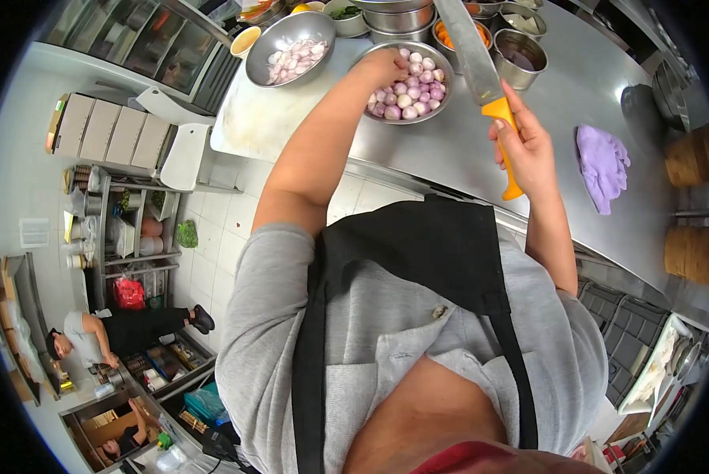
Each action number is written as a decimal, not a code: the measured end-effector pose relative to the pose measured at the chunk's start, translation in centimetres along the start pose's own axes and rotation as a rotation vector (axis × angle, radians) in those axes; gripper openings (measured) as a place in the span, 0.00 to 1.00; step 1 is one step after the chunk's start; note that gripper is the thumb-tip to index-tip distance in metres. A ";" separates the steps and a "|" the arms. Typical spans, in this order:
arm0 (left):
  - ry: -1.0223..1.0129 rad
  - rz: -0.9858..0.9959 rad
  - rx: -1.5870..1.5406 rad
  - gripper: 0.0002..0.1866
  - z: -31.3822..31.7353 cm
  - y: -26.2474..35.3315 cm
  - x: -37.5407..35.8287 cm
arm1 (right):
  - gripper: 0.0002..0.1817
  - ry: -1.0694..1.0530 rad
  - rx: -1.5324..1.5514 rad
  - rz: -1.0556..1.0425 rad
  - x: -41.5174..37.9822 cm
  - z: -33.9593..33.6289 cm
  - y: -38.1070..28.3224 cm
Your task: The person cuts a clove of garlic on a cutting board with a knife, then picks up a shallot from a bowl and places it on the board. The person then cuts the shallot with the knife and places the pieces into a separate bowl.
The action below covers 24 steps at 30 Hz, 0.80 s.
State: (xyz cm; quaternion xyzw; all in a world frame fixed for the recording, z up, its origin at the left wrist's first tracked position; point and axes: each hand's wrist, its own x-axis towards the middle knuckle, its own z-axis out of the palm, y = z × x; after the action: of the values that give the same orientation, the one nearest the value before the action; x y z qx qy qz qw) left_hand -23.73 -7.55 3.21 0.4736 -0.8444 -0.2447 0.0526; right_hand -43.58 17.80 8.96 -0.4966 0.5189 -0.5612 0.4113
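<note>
My right hand [526, 148] is wrapped round the yellow handle of a large kitchen knife [471, 55], its wide blade pointing up and away over the steel table. My left hand [380, 69] reaches into a steel bowl [448, 96] of peeled shallots [411, 93]. The fingers of that hand curl down among the shallots at the bowl's left side; their tips are partly hidden, so what they grip does not show. Left of this bowl, a second steel bowl [258, 65] holds sliced shallots [297, 60] and stands on a white cutting board [252, 118].
Steel pots [520, 75] and containers of cut vegetables line the table's back. Purple gloves [602, 166] lie at right, near bamboo steamers [693, 253]. Shelving [137, 229] stands at left. Another person [117, 336] works at a far counter, lower left.
</note>
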 end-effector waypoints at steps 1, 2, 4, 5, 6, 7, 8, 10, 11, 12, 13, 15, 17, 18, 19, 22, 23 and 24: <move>0.000 0.003 -0.002 0.18 -0.2 0.2 -0.3 | 0.28 -0.012 0.007 0.003 -0.1 0.0 0.1; 0.007 0.042 -0.046 0.18 -0.3 0.4 -0.8 | 0.28 -0.027 0.016 0.006 -0.2 0.0 0.2; 0.022 0.080 -0.087 0.17 -0.5 0.6 -1.1 | 0.27 -0.031 0.021 0.006 -0.3 0.0 0.4; 0.045 0.053 -0.065 0.16 -0.3 0.5 -1.2 | 0.27 -0.033 0.027 0.012 -0.4 0.1 0.4; 0.069 0.025 -0.044 0.15 -0.2 0.3 -1.2 | 0.27 -0.035 0.030 0.007 -0.5 0.2 0.3; 0.076 0.023 -0.037 0.15 -0.5 0.0 -1.5 | 0.28 -0.052 0.034 0.016 -0.5 0.4 0.1; 0.042 -0.036 -0.488 0.15 -0.9 -0.5 -1.9 | 0.29 -0.070 0.037 0.023 -0.4 0.7 -0.1; -0.001 -0.078 -1.150 0.17 -3.4 0.2 -5.1 | 0.28 -0.125 0.139 0.019 -0.5 1.3 -0.5; 0.018 -0.079 -1.149 0.17 -3.9 -0.5 -6.4 | 0.28 -0.173 0.239 0.024 -0.4 1.7 -0.7; 0.018 -0.002 -1.309 0.18 -4.3 -1.5 -7.6 | 0.28 -0.194 0.241 0.017 -0.1 2.1 -0.6; 0.021 0.076 -1.469 0.18 -4.5 -2.7 -8.7 | 0.25 -0.259 0.313 0.066 0.2 2.4 0.0; 0.034 0.143 -1.549 0.20 -4.6 -5.0 -10.9 | 0.23 -0.355 0.387 0.125 0.8 3.5 1.3; 0.123 0.184 -1.471 0.22 -4.7 -5.7 -14.2 | 0.19 -0.435 0.459 0.058 1.5 5.0 2.5; 0.167 0.127 -1.463 0.22 -4.6 -6.4 -15.4 | 0.19 -0.466 0.461 0.066 1.8 5.8 2.7; 0.198 0.114 -1.468 0.22 -4.5 -7.0 -16.6 | 0.20 -0.524 0.389 0.105 2.0 6.7 2.7; 0.362 -0.076 -1.345 0.22 -4.3 -8.5 -19.4 | 0.22 -0.609 0.170 0.178 2.1 9.5 3.1; 0.476 -0.199 -1.154 0.22 -3.9 -9.3 -20.0 | 0.23 -0.604 0.028 0.211 2.1 10.4 3.3; 0.578 -0.322 -0.957 0.21 -3.6 -10.2 -20.5 | 0.24 -0.640 -0.103 0.220 2.2 11.4 3.5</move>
State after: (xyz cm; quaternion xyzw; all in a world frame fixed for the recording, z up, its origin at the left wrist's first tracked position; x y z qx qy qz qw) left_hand -3.47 3.68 4.57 0.5671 -0.5088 -0.4647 0.4511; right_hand -32.92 13.24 5.46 -0.6088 0.4415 -0.3024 0.5857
